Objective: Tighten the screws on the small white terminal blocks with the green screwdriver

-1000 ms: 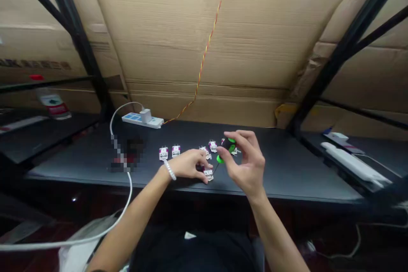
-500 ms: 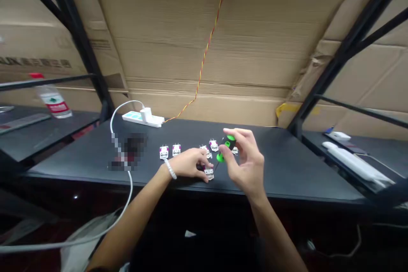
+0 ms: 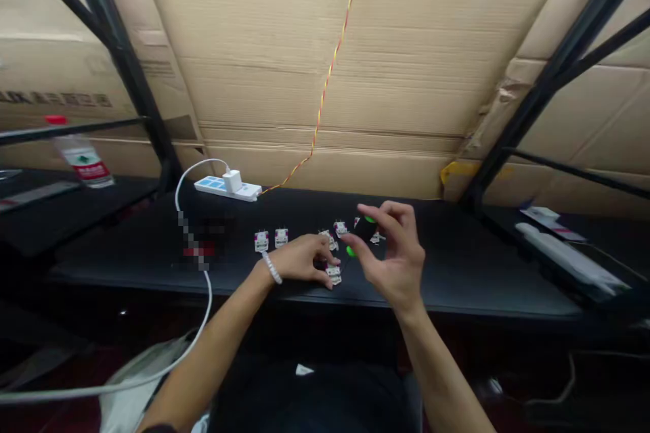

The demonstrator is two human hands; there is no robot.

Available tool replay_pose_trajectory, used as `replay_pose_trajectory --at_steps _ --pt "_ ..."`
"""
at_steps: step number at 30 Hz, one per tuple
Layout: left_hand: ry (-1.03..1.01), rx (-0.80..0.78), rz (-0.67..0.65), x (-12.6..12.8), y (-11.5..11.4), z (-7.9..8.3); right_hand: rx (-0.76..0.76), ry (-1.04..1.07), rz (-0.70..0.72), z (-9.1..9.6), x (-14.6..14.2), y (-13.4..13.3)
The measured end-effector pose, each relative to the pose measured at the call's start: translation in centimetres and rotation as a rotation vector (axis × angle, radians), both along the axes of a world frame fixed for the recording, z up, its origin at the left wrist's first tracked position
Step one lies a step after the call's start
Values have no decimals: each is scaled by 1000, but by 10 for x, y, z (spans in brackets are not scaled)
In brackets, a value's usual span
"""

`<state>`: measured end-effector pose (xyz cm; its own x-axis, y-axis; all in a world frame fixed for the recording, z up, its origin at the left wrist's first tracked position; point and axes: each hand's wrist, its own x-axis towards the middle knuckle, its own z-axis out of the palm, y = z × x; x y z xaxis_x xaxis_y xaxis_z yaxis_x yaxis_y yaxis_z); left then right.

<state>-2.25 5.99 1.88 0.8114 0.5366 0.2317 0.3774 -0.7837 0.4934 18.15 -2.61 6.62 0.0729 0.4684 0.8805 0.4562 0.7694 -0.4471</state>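
Note:
At the table's front edge, my left hand (image 3: 305,260) is closed with thumb and fingers on a small white-and-purple part (image 3: 334,273), pressing it against the tabletop. My right hand (image 3: 393,254) pinches the black-and-green handle of a screwdriver (image 3: 364,229) between thumb and fingers. Its thin dark shaft slants down toward the part under my left hand; whether the tip touches a screw is too small to tell. Just behind my hands lie similar white-and-purple parts (image 3: 340,229), some partly covered by my fingers.
Two more such parts (image 3: 261,241) lie left of my left hand. A white power strip (image 3: 206,184) with a plugged-in charger (image 3: 232,180) sits at the back, its white cable (image 3: 208,298) hanging over the front edge. Dark metal posts (image 3: 126,74) and cardboard (image 3: 254,47) enclose the table (image 3: 482,270).
My right thumb and fingers have shifted around the screwdriver handle, which shows less green now. My left hand and the part under it have stayed nearly still. The picture is brighter.

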Motion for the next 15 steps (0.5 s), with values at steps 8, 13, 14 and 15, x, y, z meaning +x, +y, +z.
replay_pose_trajectory --at_steps 8,13,14,15 --pt "18 -4 -17 0 -1 3 -101 -19 163 -2 4 -1" --pt "16 -1 -14 0 0 1 -40 -6 -14 -1 -1 -1" --pt "19 -1 -16 0 0 1 -53 -3 -16 0 -1 -2" --pt "23 -1 -20 0 1 0 -74 -3 5 0 0 -2"
